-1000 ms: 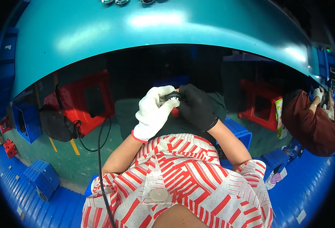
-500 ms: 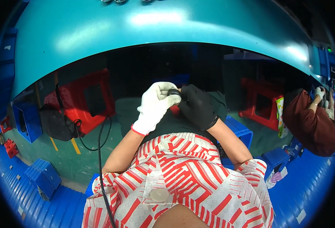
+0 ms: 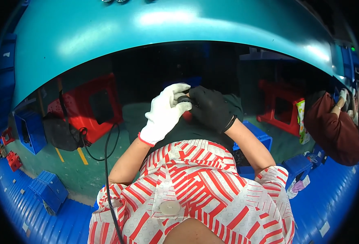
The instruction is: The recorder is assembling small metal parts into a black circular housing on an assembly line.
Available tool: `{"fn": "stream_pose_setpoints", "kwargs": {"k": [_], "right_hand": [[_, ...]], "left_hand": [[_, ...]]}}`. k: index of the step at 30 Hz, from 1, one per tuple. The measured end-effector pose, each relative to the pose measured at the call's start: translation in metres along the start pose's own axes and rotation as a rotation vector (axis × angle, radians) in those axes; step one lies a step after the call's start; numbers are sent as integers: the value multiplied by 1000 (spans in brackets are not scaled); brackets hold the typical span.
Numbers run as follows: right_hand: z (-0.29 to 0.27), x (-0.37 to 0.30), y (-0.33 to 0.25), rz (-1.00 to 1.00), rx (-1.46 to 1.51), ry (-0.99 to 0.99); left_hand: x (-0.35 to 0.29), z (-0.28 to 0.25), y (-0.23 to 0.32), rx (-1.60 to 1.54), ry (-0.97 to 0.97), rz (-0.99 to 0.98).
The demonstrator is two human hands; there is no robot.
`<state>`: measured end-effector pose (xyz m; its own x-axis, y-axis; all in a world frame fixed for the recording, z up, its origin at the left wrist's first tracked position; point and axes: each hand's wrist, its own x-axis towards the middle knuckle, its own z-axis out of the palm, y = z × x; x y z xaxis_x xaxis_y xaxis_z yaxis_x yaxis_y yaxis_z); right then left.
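Note:
Above my lap, my left hand, in a white glove with a red cuff edge, pinches a small rounded black part between thumb and fingers. My right hand, in a black glove, meets it from the right, its fingers bent against the same part. The dark glove and dark background hide much of the part's shape and of the right fingertips. Both hands are near each other, short of the teal table.
A few dark shiny objects lie at the table's far edge. Red stools stand left and right below the table. Blue crates are on the floor, a black bag at left. A co-worker in a maroon top sits at right.
Both hands have shifted slightly left and up in the picture, still together on the black part. The view has moved a little, and the objects at the table's far edge show less.

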<state>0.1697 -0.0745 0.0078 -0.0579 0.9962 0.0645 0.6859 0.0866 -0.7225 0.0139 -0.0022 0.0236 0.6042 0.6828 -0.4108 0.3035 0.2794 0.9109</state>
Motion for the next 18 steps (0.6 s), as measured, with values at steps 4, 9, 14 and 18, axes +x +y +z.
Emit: {"fn": "stream_pose_setpoints", "kwargs": {"k": [4,9,14,18], "right_hand": [[9,-7,-3,90,129,91],[24,-10,1,266,576,273],[5,-9,-2,110,58,25],[4,-5,4,46,91,26]], "left_hand": [[5,-3,-11,-212,-15,-121],[5,4,-5,-498,31,-163],[3,-2,-11,-185,50,-45],[0,-6,8,118,6,-48]]}}
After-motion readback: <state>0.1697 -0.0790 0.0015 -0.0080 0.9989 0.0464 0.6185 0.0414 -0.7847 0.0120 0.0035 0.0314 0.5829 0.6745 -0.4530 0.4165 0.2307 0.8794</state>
